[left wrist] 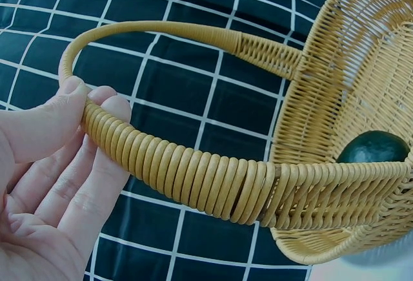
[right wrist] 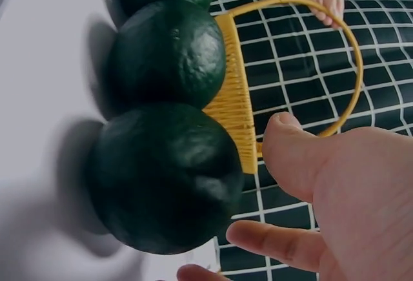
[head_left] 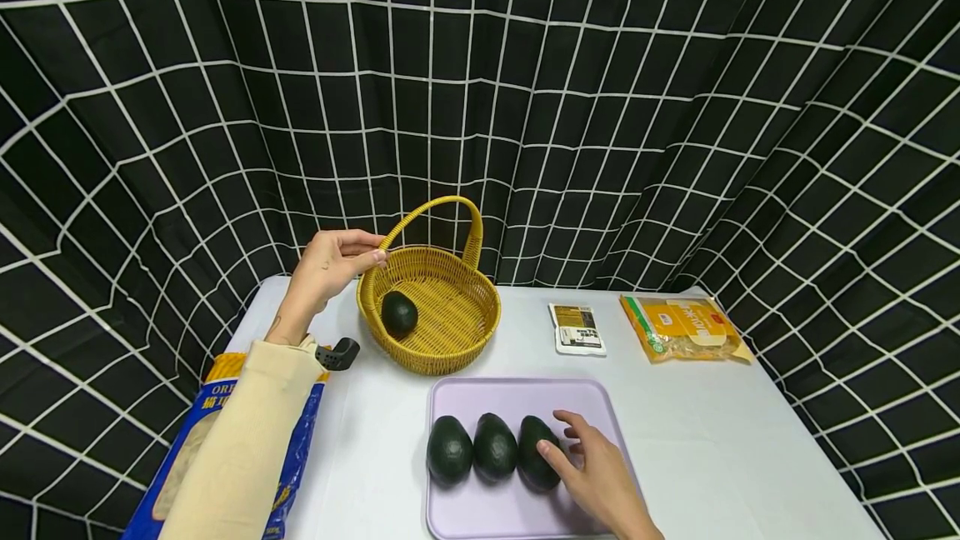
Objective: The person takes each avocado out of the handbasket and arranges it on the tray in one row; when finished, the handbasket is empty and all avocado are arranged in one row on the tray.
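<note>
My left hand (head_left: 327, 265) pinches the handle (left wrist: 174, 165) of a yellow wicker basket (head_left: 491, 311) between thumb and fingers. One dark green avocado (head_left: 400, 313) lies inside the basket, toward its left side. Three more avocados rest in a row on a pale lilac tray (head_left: 525, 394): a left one (head_left: 449, 450), a middle one (head_left: 495, 447) and a right one (head_left: 537, 458). Beside the right avocado is my right hand (head_left: 596, 473), its thumb and fingers spread about it. The right wrist view shows a gap between that avocado (right wrist: 164, 177) and the thumb (right wrist: 290, 145).
A blue and yellow bag (head_left: 300, 432) lies partly under my left forearm. Behind the tray, to the right, are a small white and brown packet (head_left: 577, 329) and an orange package (head_left: 686, 329). Black curtain (head_left: 585, 107) with white grid lines encloses the white table (head_left: 712, 440).
</note>
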Available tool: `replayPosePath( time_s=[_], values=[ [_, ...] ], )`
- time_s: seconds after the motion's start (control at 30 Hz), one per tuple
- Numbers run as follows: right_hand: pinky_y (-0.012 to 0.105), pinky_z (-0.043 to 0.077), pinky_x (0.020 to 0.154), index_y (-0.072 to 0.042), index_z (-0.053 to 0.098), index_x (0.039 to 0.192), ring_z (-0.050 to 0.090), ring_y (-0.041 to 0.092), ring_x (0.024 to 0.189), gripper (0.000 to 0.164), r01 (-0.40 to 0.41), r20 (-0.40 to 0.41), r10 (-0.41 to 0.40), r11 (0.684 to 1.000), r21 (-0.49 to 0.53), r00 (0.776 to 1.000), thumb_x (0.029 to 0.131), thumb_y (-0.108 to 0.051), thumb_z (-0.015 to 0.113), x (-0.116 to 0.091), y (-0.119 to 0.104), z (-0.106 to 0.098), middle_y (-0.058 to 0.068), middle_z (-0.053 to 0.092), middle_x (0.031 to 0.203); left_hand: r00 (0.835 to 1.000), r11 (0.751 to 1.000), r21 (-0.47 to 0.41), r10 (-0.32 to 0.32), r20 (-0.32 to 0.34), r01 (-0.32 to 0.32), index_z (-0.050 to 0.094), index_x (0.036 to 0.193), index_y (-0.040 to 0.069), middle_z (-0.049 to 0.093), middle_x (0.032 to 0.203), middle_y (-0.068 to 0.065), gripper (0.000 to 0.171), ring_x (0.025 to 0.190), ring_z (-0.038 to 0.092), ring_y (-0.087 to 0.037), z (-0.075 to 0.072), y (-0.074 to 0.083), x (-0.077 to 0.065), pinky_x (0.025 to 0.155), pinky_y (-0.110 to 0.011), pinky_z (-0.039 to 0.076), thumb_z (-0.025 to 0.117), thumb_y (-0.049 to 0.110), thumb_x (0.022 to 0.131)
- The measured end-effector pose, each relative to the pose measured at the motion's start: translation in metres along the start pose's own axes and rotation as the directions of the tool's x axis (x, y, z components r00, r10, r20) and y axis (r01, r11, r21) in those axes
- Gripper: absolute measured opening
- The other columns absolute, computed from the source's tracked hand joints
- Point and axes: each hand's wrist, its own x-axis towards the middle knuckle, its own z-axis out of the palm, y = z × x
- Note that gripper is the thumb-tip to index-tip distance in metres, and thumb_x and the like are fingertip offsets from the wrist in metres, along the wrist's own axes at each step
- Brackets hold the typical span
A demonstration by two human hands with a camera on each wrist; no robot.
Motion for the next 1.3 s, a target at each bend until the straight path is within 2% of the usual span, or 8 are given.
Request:
replayPosePath(
  time_s=[0.2,0.3,0.57,0.67,0.8,1.0,1.13,1.3],
  values=[
    [0.038,0.059,0.076,-0.013,0.066,0.128,0.073,0.024,0.095,0.044,0.049,-0.072,-0.050,0.999,-0.025,0.996,0.091,-0.034,0.077,0.009,-0.004,-0.008,0.011,0.073,0.115,1.000,1.000,-0.011,0.004,0.005,-0.004,0.071,0.124,0.006,0.075,0.115,-0.017,0.028,0.105,0.072,-0.028,0.001,0.000,0.000,0.081,-0.021,0.056,0.069,0.017,0.098],
    [0.039,0.059,0.075,-0.013,0.068,0.125,0.072,0.025,0.098,0.038,0.068,-0.104,-0.071,0.997,-0.035,0.992,0.091,-0.028,0.077,0.015,-0.007,-0.014,0.011,0.073,0.115,1.000,1.000,-0.010,0.005,0.003,-0.005,0.071,0.123,0.007,0.075,0.115,-0.017,0.028,0.104,0.072,-0.027,0.001,-0.001,0.001,0.078,-0.019,0.056,0.070,0.017,0.097],
    [0.041,0.059,0.074,-0.013,0.069,0.123,0.071,0.025,0.100,0.035,0.131,-0.125,-0.137,0.990,-0.060,0.983,0.091,-0.022,0.078,0.033,-0.017,-0.026,0.009,0.073,0.116,1.000,1.000,-0.016,-0.004,0.008,0.004,0.071,0.124,0.007,0.074,0.116,-0.016,0.028,0.102,0.072,-0.022,0.001,0.000,0.001,0.094,-0.044,0.057,0.069,0.016,0.098],
    [0.043,0.059,0.074,-0.012,0.069,0.123,0.071,0.026,0.100,0.035,0.164,-0.128,-0.171,0.985,-0.059,0.977,0.090,-0.021,0.077,0.040,-0.023,-0.030,0.009,0.073,0.117,1.000,1.000,-0.014,-0.009,0.005,0.009,0.071,0.124,0.007,0.075,0.115,-0.015,0.028,0.100,0.072,-0.020,0.001,0.000,0.001,0.093,-0.043,0.057,0.070,0.016,0.097],
    [0.043,0.060,0.075,-0.012,0.069,0.124,0.071,0.026,0.100,0.035,0.211,-0.128,-0.216,0.976,-0.050,0.968,0.091,-0.021,0.077,0.051,-0.034,-0.034,0.007,0.073,0.117,1.000,1.000,-0.007,-0.008,0.001,0.008,0.070,0.124,0.008,0.075,0.115,-0.015,0.028,0.100,0.072,-0.020,0.000,-0.001,0.002,0.088,-0.034,0.059,0.070,0.017,0.097],
    [0.041,0.060,0.078,-0.013,0.068,0.125,0.071,0.025,0.102,0.035,0.258,-0.102,-0.260,0.966,-0.025,0.960,0.092,-0.022,0.075,0.069,-0.053,-0.040,0.005,0.073,0.119,1.000,1.000,-0.013,-0.006,0.006,0.006,0.070,0.124,0.007,0.075,0.115,-0.015,0.029,0.102,0.073,-0.025,-0.001,-0.002,0.003,0.090,-0.038,0.058,0.070,0.017,0.097],
    [0.042,0.060,0.079,-0.012,0.068,0.126,0.071,0.026,0.103,0.035,0.283,-0.077,-0.282,0.959,0.000,0.956,0.093,-0.023,0.074,0.081,-0.064,-0.042,0.006,0.073,0.119,1.000,1.000,-0.020,-0.011,0.009,0.011,0.071,0.123,0.007,0.075,0.114,-0.015,0.029,0.105,0.073,-0.028,-0.001,-0.002,0.003,0.090,-0.035,0.056,0.071,0.018,0.097],
    [0.041,0.061,0.080,-0.012,0.067,0.127,0.071,0.028,0.104,0.035,0.308,-0.025,-0.307,0.950,0.043,0.951,0.095,-0.024,0.073,0.094,-0.076,-0.041,0.009,0.073,0.117,1.000,1.000,-0.017,-0.009,0.006,0.009,0.071,0.123,0.008,0.075,0.114,-0.014,0.028,0.104,0.072,-0.025,-0.001,-0.002,0.003,0.090,-0.034,0.056,0.071,0.018,0.097]
  ],
)
